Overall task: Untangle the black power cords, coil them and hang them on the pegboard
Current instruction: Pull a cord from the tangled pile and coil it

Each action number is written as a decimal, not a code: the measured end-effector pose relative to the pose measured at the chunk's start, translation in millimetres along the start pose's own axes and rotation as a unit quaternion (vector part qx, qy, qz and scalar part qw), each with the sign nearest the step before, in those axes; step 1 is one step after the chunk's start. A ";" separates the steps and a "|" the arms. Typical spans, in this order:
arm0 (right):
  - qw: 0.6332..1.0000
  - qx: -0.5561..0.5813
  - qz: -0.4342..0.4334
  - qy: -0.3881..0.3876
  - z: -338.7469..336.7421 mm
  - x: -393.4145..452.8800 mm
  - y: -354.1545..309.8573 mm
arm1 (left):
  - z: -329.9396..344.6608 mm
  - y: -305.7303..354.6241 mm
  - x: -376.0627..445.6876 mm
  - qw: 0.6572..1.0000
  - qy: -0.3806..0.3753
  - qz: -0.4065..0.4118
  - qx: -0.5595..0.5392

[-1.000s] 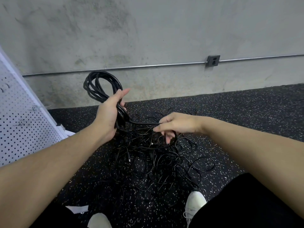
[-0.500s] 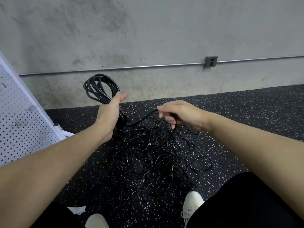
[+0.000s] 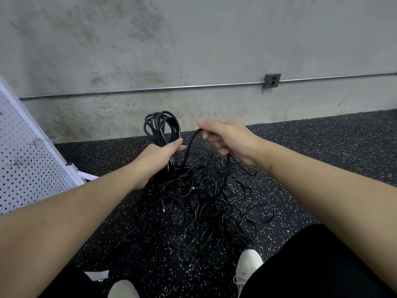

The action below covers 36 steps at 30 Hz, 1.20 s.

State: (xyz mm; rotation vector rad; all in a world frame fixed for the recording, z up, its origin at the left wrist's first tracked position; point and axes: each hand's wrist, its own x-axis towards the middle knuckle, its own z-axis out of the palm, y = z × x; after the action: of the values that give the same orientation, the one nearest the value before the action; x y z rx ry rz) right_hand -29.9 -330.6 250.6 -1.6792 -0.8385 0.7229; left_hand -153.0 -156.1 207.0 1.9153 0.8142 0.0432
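writing: none I can read, even the outlet (image 3: 272, 80) face is too small
floor: black rubber floor (image 3: 322, 160) with white flecks
wall: bare stained concrete wall (image 3: 193, 39), a metal conduit (image 3: 171, 88) runs along it to the outlet
pegboard: white pegboard (image 3: 25, 168) leaning at left, a couple of wire hooks (image 3: 36, 141) on it
coil: left hand (image 3: 154, 162) grips a coiled black cord (image 3: 162, 127), loops standing up
right hand: right hand (image 3: 227, 138) pinches the loose strand (image 3: 191, 145) running off the coil
pile: tangled cords (image 3: 199, 203) on the floor between my arms, in front of 2 white sneakers (image 3: 247, 265)
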 end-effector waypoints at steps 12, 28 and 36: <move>0.989 0.001 -0.059 0.135 3.1 -1.2 -2.8 | 13.2 15.9 -27.7 0.978 -0.141 0.144 0.063; 0.971 0.181 -0.037 0.152 9.1 7.2 3.2 | 14.7 9.1 -31.5 0.955 -0.155 0.238 0.086; 0.936 0.306 0.080 0.151 21.0 9.4 -5.2 | 28.1 9.8 -31.6 0.941 -0.155 0.291 0.079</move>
State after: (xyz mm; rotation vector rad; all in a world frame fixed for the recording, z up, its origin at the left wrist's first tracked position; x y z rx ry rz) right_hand -42.3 -310.6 250.0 -1.2479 -0.2180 0.7180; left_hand -161.9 -198.3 211.2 2.1865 0.0239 0.0358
